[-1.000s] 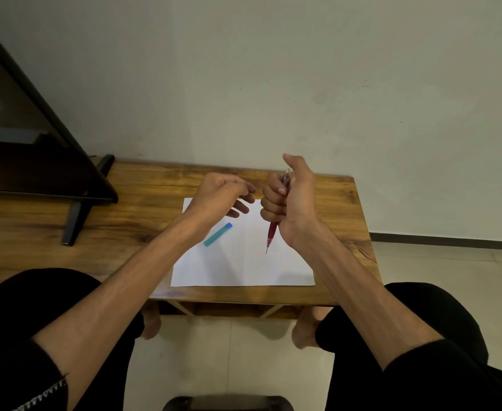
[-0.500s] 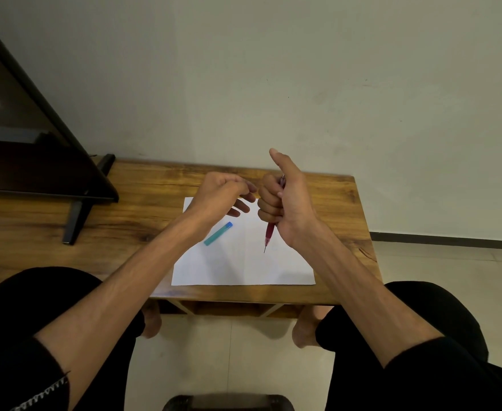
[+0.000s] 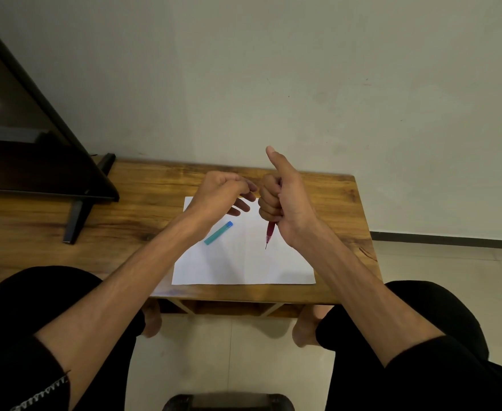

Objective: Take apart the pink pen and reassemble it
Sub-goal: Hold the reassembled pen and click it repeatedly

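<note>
While your right hand (image 3: pixel 285 200) fists the pink pen (image 3: pixel 270 232) tip-down over the paper (image 3: pixel 244 262), thumb raised, and your left hand (image 3: pixel 223 191) hovers loosely curled, seemingly empty, you look mid-disassembly: next, pinch the pen's hidden top end.

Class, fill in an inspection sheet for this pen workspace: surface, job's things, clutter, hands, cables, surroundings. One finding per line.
Surface: wooden table with a white sheet of paper on it.
Job's things: pink pen, tip pointing down, above the paper.
Clutter: teal cap-like piece lying on the paper.
Hands: right hand grips the pen, thumb raised; left hand beside it, fingers curled, contents hidden.
Cables: nothing seen.
Surroundings: dark screen on a stand at left, plain wall behind, tiled floor.
</note>
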